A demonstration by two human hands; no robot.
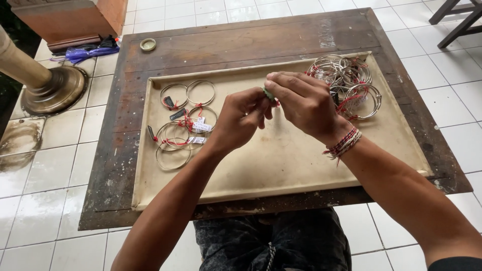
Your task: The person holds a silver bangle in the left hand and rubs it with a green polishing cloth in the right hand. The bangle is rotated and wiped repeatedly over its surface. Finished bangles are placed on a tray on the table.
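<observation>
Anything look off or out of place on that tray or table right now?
Nothing spilled or broken. Both hands pinch a small green piece over the tray. Tagged bangles lie loosely at the left and heaped at the top right. The wooden table looks worn and stained, and a small round lid sits alone at its far corner.

Soft, even daylight fills the scene, bright without harsh contrast. The white floor tiles [45, 165] left of the wooden table [241, 40] carry wet-looking sheen and pale reflections. Shadows on the beige tray [281, 165] are faint and diffuse, lying beneath the hands. Focus is sharp at centre; straight table edges bow slightly toward the frame corners.
</observation>
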